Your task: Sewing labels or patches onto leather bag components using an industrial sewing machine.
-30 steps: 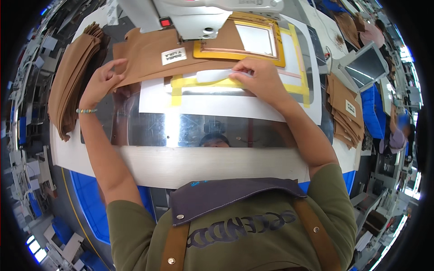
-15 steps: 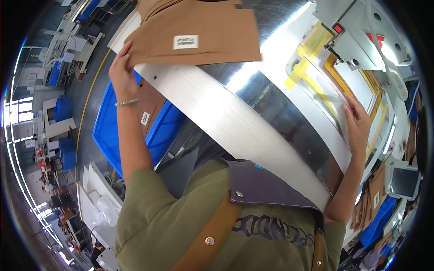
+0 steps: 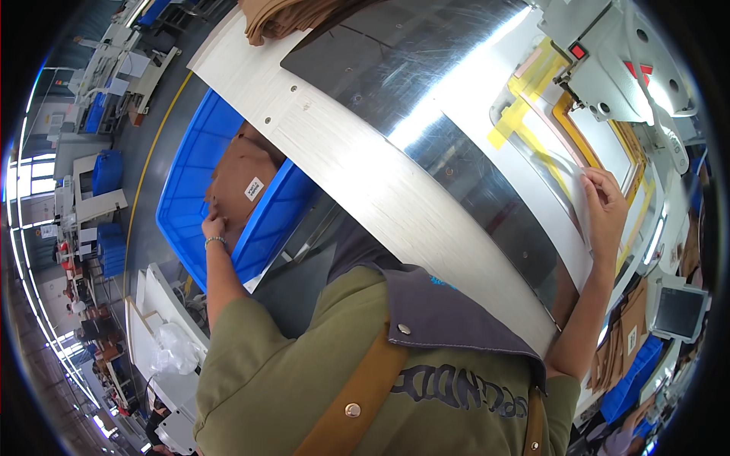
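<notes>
Down inside the blue bin [image 3: 176, 199], my left hand [image 3: 215, 225] has its fingers closed at the edge of a brown fabric piece [image 3: 236, 171]. A white label shows on that piece, and more brown fabric lies beneath it. My right hand [image 3: 606, 209] pinches the edge of a clear sheet [image 3: 566, 178] patched with yellow tape. This sheet rests on the white work surface beside a yellow frame [image 3: 564, 121] under the machine head [image 3: 635, 64].
A brushed metal table edge [image 3: 357, 175] runs between the bin and a shiny dark plate [image 3: 456, 163]. Folded brown fabric [image 3: 285, 19] sits at the far end. To the right are a small screen [image 3: 679, 311] and hanging brown pieces [image 3: 620, 346].
My left hand has carried the brown fabric piece from above the metal table down and left into the blue bin. My right hand stays at the clear sheet.
</notes>
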`<control>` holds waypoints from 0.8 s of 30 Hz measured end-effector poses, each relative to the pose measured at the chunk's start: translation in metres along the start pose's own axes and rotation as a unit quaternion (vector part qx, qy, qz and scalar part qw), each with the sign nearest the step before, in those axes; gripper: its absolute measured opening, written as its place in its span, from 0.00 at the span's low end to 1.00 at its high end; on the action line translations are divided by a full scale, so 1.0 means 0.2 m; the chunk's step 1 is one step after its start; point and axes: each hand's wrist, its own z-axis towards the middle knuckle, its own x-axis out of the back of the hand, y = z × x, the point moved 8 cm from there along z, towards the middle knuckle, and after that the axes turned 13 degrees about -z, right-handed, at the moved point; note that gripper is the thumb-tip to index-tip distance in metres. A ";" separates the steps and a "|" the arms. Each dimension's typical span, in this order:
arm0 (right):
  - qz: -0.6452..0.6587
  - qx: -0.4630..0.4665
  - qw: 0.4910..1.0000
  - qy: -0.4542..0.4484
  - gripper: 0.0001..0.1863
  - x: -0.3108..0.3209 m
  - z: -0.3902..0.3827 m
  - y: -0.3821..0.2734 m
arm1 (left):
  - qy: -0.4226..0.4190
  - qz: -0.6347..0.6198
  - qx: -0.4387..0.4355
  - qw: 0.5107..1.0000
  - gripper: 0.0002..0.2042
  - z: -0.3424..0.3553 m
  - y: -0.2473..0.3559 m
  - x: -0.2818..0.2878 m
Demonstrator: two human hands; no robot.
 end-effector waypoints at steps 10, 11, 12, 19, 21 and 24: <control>0.067 -0.055 0.996 -0.036 0.12 0.17 0.09 0.02 | 0.112 0.062 -0.325 0.937 0.19 -0.12 1.17 -0.44; 0.094 -0.041 0.993 -0.051 0.13 0.20 0.13 0.02 | 0.086 0.006 -0.392 0.916 0.16 -0.24 1.43 -0.58; 0.063 -0.064 0.994 -0.054 0.14 0.23 0.16 0.07 | 0.035 -0.074 -0.445 0.892 0.17 -0.41 1.67 -0.73; -0.027 -0.081 0.991 -0.107 0.12 0.15 0.37 0.28 | -0.451 -0.114 -0.572 0.675 0.18 -1.85 2.52 -1.74; -0.066 -0.111 0.982 -0.139 0.12 0.11 0.36 0.33 | -0.493 -0.008 -0.665 0.561 0.22 -2.21 2.53 -1.90; -0.095 -0.132 0.970 -0.183 0.13 0.07 0.36 0.35 | -0.521 0.107 -0.715 0.453 0.27 -2.53 2.43 -2.09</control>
